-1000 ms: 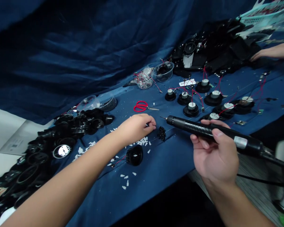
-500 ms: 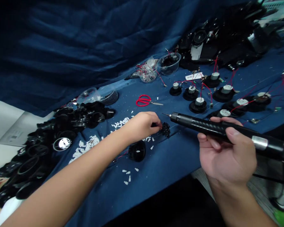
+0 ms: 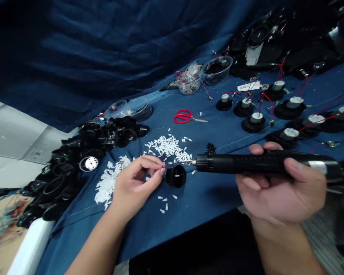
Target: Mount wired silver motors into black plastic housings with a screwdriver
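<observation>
Navy cloth (image 3: pixel 212 206) spreads under everything. At far left, around 9 o'clock from my left grip (image 3: pixel 137 187), black plastic rings (image 3: pixel 74 172) lie heaped along the edge, with a clear plastic bowl (image 3: pixel 137 109) of dark bits behind them at about 11 o'clock. A drift of white plastic slivers (image 3: pixel 109 183) sits just beside the rings, and a second pile of slivers (image 3: pixel 166 148) lies at 1 o'clock from my left grip. That grip has its thumb and forefinger pressed together at the tips; whether anything tiny sits between them, I cannot tell. Just past them, at 3 o'clock, a round black cup (image 3: pixel 175 176) rests on the cloth, near my fingers but not touching them. Red-handled scissors (image 3: pixel 185 116) lie at 12 o'clock beyond the white pile. My right grip (image 3: pixel 278 191) wraps around a black electric screwdriver (image 3: pixel 260 163), held level, its metal bit (image 3: pixel 189 162) pointing to 9 o'clock and ending just beside the cup. Farther right, at 1 o'clock, black bases with silver motors (image 3: pixel 253 122) trail red wires.
</observation>
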`<state>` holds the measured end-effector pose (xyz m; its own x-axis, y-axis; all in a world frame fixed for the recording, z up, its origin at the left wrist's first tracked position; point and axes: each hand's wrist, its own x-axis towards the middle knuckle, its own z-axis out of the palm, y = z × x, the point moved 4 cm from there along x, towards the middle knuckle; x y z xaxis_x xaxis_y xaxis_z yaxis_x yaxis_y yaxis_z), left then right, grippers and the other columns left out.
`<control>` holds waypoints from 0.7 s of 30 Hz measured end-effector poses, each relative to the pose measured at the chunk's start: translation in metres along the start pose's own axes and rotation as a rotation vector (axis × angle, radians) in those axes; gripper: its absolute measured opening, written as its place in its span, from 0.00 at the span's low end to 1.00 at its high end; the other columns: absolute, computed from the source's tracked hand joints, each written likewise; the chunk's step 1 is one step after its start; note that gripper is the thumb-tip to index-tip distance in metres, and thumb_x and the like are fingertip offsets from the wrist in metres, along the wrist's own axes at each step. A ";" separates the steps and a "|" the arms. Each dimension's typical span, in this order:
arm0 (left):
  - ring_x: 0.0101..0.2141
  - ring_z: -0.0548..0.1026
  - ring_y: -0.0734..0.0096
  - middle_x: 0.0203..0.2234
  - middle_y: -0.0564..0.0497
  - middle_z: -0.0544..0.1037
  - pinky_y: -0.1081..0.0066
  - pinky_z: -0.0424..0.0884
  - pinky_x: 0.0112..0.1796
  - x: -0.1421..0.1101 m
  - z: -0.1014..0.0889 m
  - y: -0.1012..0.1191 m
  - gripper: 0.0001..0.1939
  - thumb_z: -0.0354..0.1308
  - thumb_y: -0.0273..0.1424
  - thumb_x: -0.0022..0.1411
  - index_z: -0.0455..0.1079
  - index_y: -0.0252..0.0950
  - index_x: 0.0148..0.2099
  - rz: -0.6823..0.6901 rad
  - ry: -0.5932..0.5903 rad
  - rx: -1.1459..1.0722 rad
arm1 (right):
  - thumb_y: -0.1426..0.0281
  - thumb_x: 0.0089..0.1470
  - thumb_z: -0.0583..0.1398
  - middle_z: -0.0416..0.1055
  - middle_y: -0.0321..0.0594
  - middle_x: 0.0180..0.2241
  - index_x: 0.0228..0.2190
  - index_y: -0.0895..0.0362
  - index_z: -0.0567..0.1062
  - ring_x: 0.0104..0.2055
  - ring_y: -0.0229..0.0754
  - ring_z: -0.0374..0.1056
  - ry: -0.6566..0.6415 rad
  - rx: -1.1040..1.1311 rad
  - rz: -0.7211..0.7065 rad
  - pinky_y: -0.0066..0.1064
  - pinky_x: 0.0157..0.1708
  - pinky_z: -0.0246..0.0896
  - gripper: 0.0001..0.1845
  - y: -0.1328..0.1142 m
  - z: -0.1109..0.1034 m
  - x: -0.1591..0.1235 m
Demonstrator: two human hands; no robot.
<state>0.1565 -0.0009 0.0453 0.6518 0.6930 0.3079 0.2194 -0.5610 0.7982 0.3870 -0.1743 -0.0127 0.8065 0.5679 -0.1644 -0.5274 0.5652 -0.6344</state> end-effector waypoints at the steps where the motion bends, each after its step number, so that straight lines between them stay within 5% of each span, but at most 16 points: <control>1: 0.38 0.81 0.69 0.38 0.50 0.82 0.71 0.76 0.37 -0.004 0.001 -0.002 0.05 0.67 0.24 0.64 0.76 0.39 0.39 0.017 -0.001 -0.007 | 0.61 0.49 0.63 0.76 0.40 0.35 0.37 0.53 0.82 0.17 0.29 0.52 -0.009 -0.007 0.028 0.23 0.11 0.55 0.14 0.004 0.002 -0.001; 8: 0.38 0.81 0.68 0.35 0.49 0.82 0.70 0.79 0.39 -0.010 0.005 -0.012 0.06 0.69 0.23 0.63 0.75 0.38 0.37 -0.023 -0.037 -0.099 | 0.63 0.46 0.63 0.76 0.43 0.33 0.36 0.54 0.83 0.16 0.31 0.50 -0.013 -0.136 0.037 0.25 0.08 0.48 0.15 0.010 0.003 -0.003; 21: 0.38 0.82 0.69 0.36 0.51 0.82 0.67 0.81 0.41 -0.013 0.016 -0.014 0.10 0.69 0.20 0.62 0.76 0.40 0.39 -0.039 -0.064 -0.161 | 0.56 0.58 0.62 0.73 0.46 0.38 0.42 0.52 0.83 0.18 0.30 0.49 -0.070 -0.177 0.030 0.28 0.09 0.47 0.17 0.014 -0.016 0.003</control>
<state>0.1563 -0.0098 0.0221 0.6911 0.6798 0.2456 0.1299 -0.4511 0.8830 0.3861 -0.1743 -0.0343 0.7672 0.6266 -0.1368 -0.4912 0.4369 -0.7536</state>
